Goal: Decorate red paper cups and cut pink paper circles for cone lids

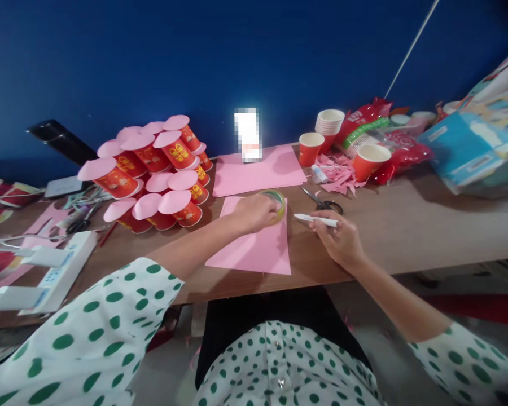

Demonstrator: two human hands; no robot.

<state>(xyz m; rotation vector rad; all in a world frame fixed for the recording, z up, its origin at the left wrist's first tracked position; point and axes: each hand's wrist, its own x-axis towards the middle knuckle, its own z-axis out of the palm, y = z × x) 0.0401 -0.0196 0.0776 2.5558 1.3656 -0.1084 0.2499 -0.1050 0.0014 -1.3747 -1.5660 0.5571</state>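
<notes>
My left hand (257, 212) is closed on a roll of clear yellowish tape (281, 206), over a sheet of pink paper (258, 254) near the table's front edge. In my right hand (337, 235) is a white pen (317, 219), its tip pointing left toward the tape roll. Black-handled scissors (331, 207) lie on the table just behind the pen. Farther back is a stack of pink paper (262, 176). To the left, several red paper cups with pink paper discs on them (182, 151) are piled up.
At the back right stand stacked paper cups (331, 121), single red cups (311, 149), pink paper scraps (342, 173), a small glue tube (319, 175) and a blue package (469, 146). A white power strip (70, 268) with cables lies at the left. A blue wall (152, 56) closes the back.
</notes>
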